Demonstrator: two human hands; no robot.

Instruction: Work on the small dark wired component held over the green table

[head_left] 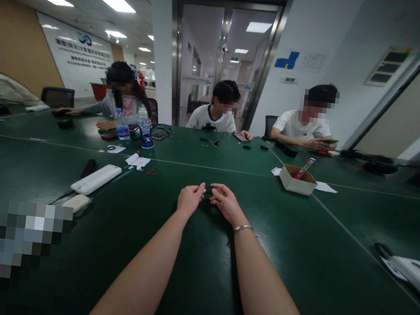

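Both my arms reach forward over the dark green table (196,277). My left hand (189,199) and my right hand (225,202) meet at the middle of the table, fingers curled. Between their fingertips they pinch a small dark object (209,190), too small to name. A thin bracelet (243,227) circles my right wrist.
A white power strip (96,179) and a black pen lie to the left. An open cardboard box (297,179) with a red-tipped tool stands to the right. Two water bottles (145,132) stand further back. Three people sit along the far edge. A white device (418,275) lies at the right edge.
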